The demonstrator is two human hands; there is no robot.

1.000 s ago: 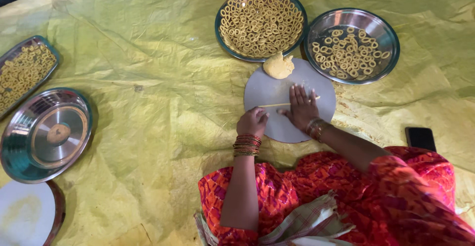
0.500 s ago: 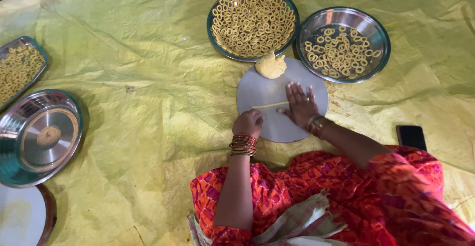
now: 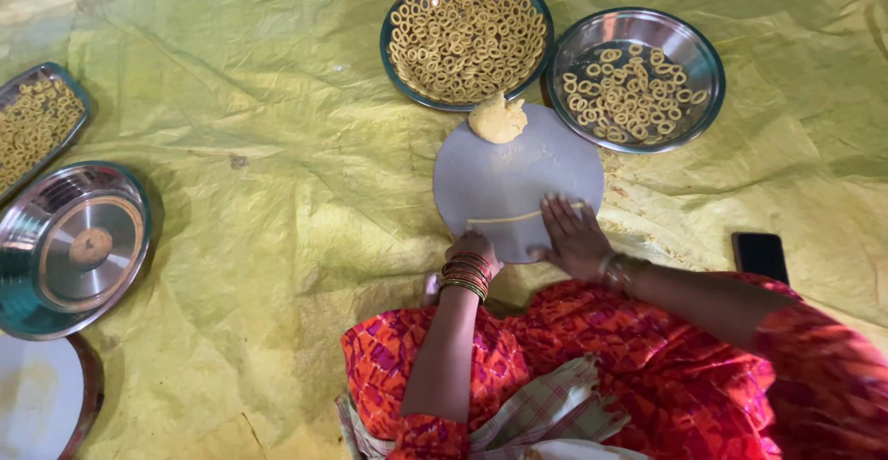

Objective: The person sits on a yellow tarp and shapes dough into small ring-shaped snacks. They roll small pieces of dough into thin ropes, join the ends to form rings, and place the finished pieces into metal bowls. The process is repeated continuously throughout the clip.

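Note:
A round grey board (image 3: pixel 518 169) lies on the yellow sheet in front of my knees. A thin strand of yellow dough (image 3: pixel 504 219) stretches across its near part. My right hand (image 3: pixel 575 236) lies flat on the strand's right end, fingers spread. My left hand (image 3: pixel 474 247), with red bangles at the wrist, is curled at the board's near edge by the strand's left end; its fingertips are hidden. A lump of yellow dough (image 3: pixel 498 118) sits at the board's far edge.
Two steel plates of dough rings stand beyond the board, one full (image 3: pixel 467 39) and one partly filled (image 3: pixel 634 79). At the left are a tray of rings (image 3: pixel 32 125), a steel plate (image 3: pixel 74 247) and a white plate (image 3: pixel 32 404). A black phone (image 3: pixel 760 255) lies to the right.
My right hand has drawn back toward my body, rolling the dough strand nearer across the board. The view has shifted slightly; the plates have not moved.

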